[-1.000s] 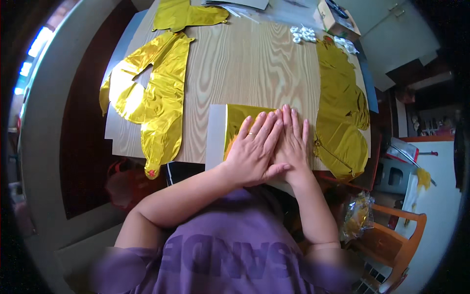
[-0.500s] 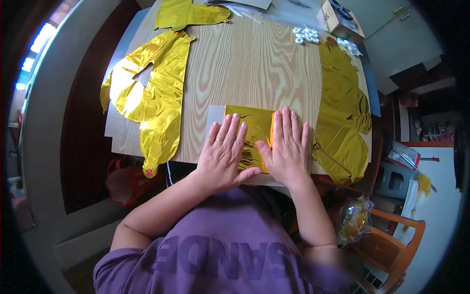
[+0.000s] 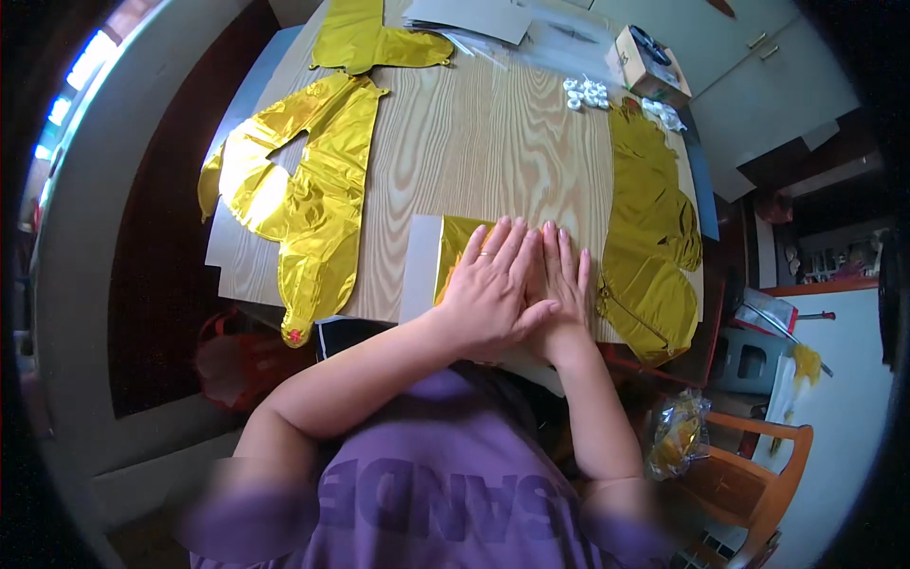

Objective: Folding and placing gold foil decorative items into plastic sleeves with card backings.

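A folded gold foil balloon (image 3: 457, 235) lies over a pale grey card (image 3: 420, 270) at the table's near edge. My left hand (image 3: 488, 289) rests flat on it, fingers stretched out. Beside it, my right hand (image 3: 567, 294) also presses flat, fingers extended, at the foil's right side. The left hand partly overlaps the right, hiding its thumb and much of the folded foil.
Flat gold foil balloons (image 3: 346, 180) lie left, another (image 3: 355, 43) at far left. A gold foil pile (image 3: 649, 218) covers the right side. White rings (image 3: 585, 93), a box (image 3: 652, 71) and grey cards (image 3: 474, 19) sit at the back. A wooden chair (image 3: 749, 474) stands lower right.
My left hand has slid right across the foil until it overlaps my right hand. The right hand stays flat near the same spot. The whole view has shifted slightly.
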`<state>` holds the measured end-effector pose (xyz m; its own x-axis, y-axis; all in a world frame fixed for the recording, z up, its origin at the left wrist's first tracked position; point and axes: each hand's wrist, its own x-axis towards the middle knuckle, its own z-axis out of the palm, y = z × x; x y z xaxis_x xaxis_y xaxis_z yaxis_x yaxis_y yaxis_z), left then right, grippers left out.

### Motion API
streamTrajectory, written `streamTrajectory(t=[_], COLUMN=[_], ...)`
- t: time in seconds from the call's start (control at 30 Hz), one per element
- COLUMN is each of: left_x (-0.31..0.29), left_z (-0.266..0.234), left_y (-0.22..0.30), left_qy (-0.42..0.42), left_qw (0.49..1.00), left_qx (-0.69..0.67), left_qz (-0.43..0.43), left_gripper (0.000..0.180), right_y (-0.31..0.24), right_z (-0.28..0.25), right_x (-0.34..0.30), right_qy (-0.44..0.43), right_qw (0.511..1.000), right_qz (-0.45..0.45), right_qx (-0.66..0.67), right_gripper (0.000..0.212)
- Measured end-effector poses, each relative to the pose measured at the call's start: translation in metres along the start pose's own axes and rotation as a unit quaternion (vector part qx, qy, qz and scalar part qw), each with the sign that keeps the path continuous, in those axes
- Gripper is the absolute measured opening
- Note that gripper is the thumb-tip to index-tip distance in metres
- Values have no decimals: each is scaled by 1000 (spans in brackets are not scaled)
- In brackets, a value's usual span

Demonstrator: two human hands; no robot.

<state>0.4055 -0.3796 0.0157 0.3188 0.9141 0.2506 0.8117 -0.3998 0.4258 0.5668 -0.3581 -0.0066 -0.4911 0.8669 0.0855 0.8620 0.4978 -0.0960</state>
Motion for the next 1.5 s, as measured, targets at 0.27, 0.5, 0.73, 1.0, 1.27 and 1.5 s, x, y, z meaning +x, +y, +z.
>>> streamTrajectory(t=[0.27, 0.5, 0.73, 1.0, 1.27, 1.5], left_x=[-31, -32, -31, -40, -35, -27], left_z=[-3, -6, -22, -41, -51, -52], left_y=[-41, -39, -49, -80, -86, -87], left_qy=[15, -5, -58, -114, -117, -103], left_qw=[993, 993, 996, 985, 989, 991], left_qx=[114, 115, 61, 104, 33, 42], left_qz=[-14, -22, 6, 75, 79, 80], left_gripper=[98, 93, 113, 121, 113, 94], right_y=[-5, -5, -3, -3, -1, 16], right_z=[-5, -10, -7, -5, -11, -44], right_x=[0, 3, 2, 1, 2, -19], right_qy=[15, -15, -7, 3, -18, 106], right_qw=[1000, 1000, 1000, 1000, 999, 920], right_qz=[-1, 8, 5, 3, 10, 37], right_qx=[18, 10, 23, 31, 40, 376], right_gripper=[84, 85, 85, 84, 83, 69])
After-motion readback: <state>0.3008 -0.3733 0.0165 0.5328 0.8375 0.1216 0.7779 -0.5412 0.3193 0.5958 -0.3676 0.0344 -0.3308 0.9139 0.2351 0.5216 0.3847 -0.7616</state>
